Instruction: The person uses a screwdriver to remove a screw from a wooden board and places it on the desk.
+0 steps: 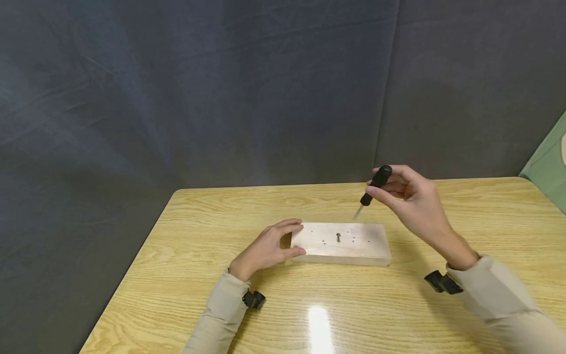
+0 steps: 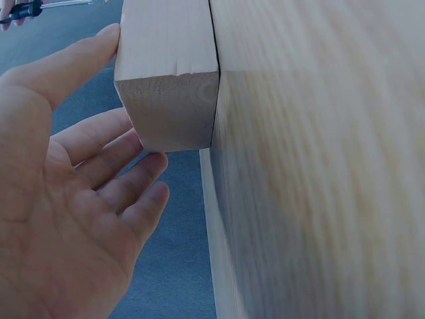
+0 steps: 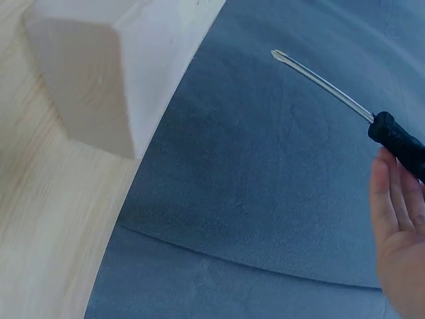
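Observation:
A pale wooden block point(image 1: 309, 241) lies flat on the table, small holes dotted over its top. One screw point(image 1: 338, 237) stands upright near the middle, its head above the wood. At the block's left end my left hand point(image 1: 269, 246) holds it, thumb along the near edge and fingers at the far corner. In the left wrist view, the block's end face point(image 2: 172, 113) sits between the thumb and fingers. My right hand point(image 1: 413, 201) grips a screwdriver point(image 1: 376, 185) by its black handle. Its metal shaft point(image 3: 325, 85) slants down toward the block, the tip above the far edge.
The wood-grain table point(image 1: 212, 211) extends around the block, its back edge close to a dark grey curtain point(image 1: 265, 98). Something green point(image 1: 548, 162) shows at the far right. Each wrist carries a small black camera point(image 1: 253, 299).

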Motion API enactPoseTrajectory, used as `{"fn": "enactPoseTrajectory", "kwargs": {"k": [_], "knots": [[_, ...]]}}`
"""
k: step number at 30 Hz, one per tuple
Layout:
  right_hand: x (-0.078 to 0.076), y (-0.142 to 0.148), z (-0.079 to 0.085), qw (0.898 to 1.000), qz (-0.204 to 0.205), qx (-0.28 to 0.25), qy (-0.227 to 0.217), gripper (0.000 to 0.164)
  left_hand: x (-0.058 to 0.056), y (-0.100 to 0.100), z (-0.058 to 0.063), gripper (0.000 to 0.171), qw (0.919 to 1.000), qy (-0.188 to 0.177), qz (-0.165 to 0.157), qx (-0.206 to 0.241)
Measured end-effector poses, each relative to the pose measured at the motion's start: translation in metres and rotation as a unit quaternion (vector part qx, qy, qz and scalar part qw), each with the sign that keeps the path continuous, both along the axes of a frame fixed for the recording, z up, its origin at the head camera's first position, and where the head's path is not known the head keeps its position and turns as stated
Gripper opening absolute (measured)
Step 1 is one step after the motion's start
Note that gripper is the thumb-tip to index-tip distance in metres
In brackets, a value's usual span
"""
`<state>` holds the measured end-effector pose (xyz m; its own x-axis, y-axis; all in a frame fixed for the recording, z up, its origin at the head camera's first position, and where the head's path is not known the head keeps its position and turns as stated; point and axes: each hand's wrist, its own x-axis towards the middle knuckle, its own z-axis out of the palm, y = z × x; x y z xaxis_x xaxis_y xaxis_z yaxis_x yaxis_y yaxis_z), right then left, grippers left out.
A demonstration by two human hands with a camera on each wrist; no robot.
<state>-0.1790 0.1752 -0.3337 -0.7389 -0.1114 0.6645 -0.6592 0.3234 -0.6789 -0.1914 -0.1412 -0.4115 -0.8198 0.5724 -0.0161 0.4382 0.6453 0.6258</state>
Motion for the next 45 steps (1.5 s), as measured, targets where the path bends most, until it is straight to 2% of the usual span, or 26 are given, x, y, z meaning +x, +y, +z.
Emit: {"fn": "enactPoseTrajectory", "kwargs": {"k": [9,19,45], "knots": [[0.002,-0.016,0.004,1.0,0.014,0.004,-0.011,0.035,0.0,0.0,0.001,0.064,1.0,-0.004,0.004,-0.002],[0.001,-0.03,-0.002,0.999,0.027,0.033,-0.001,0.035,0.0,0.0,0.0,0.065,1.0,-0.003,0.002,0.001],[0.001,-0.036,-0.006,0.997,0.046,0.064,0.023,0.038,0.0,0.0,0.0,0.063,1.0,0.001,0.004,0.0]]}}
